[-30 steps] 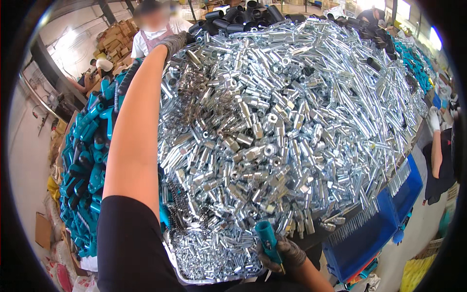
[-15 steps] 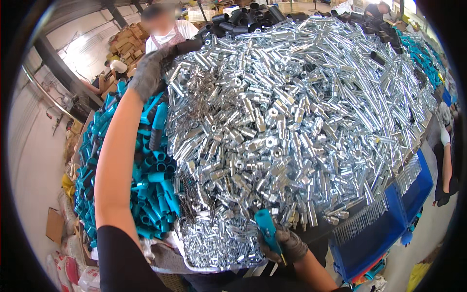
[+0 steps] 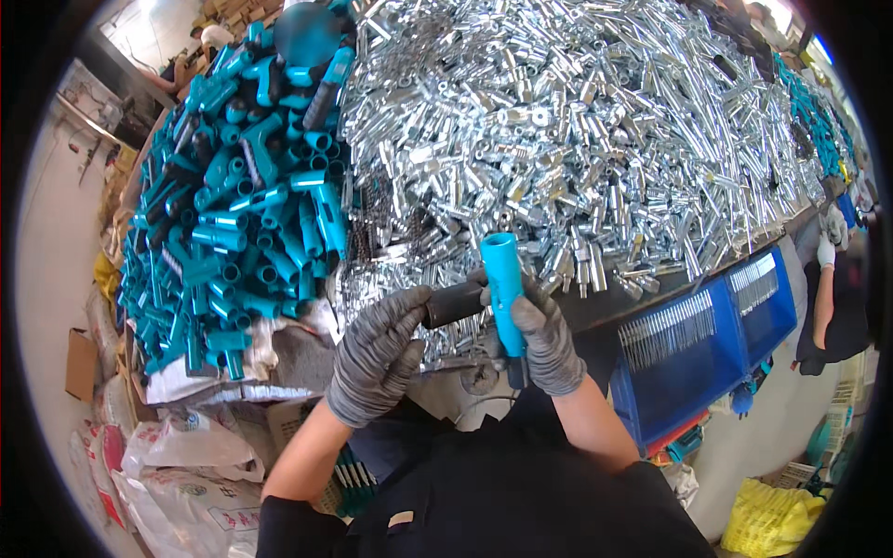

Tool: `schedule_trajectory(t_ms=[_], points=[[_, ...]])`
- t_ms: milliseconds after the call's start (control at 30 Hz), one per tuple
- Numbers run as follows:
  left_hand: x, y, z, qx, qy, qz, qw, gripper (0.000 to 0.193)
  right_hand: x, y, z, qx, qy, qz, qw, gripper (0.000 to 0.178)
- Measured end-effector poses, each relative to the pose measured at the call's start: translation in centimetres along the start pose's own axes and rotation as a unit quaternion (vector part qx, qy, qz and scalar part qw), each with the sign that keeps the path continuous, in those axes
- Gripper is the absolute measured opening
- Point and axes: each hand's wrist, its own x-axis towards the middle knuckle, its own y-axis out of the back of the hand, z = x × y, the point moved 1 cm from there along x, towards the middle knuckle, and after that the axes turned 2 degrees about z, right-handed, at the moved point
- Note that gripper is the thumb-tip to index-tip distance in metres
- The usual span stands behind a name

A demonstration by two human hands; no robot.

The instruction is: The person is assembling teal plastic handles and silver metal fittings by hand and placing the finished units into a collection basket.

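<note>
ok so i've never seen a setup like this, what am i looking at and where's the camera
There is no machine here, just a person's two hands in grey gloves. The view comes from a wide camera worn on the person's head, looking down, so straight edges bend near the rim.

The left hand holds a black tube. The right hand holds a teal tube, standing nearly upright, with one end of the black tube close beside it.

Ahead lie heaps: teal parts on the left and shiny metal parts in the middle. To the right is a blue bin with thin metal rods.
</note>
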Motion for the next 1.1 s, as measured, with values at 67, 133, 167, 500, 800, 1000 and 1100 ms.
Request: schedule_trajectory(t_ms=[67,133,167,500,800,1000,1100], points=[[-1.8,-0.5,0.4,0.036,-0.03,0.035,0.998,0.031,-0.8,-0.8,0.7,-0.013,-0.008,0.015,1.0,0.054],[-3.1,-1.0,0.8,0.022,-0.027,0.065,0.997,0.032,-1.4,-1.7,1.1,-0.031,-0.007,0.008,0.999,0.053],[-3.6,-1.2,1.0,0.011,-0.032,0.089,0.995,0.033,-1.6,-2.2,1.3,-0.044,0.001,0.003,0.999,0.053],[-4.6,0.1,1.0,0.077,-0.097,0.099,0.987,0.043,-2.7,-3.0,1.4,-0.014,-0.117,-0.065,0.991,0.05],[-3.8,-1.0,2.1,-0.066,0.14,0.105,0.982,0.04,-4.3,-2.1,3.0,-0.002,0.006,-0.073,0.997,0.06],[-3.7,-1.6,1.3,-0.08,0.107,0.117,0.984,0.04,-4.0,-2.0,3.4,0.003,0.016,-0.023,1.0,0.057],[-3.6,-1.2,1.5,-0.096,0.141,0.105,0.98,0.037,-3.7,-1.7,3.4,-0.001,0.0,-0.022,1.0,0.054]])
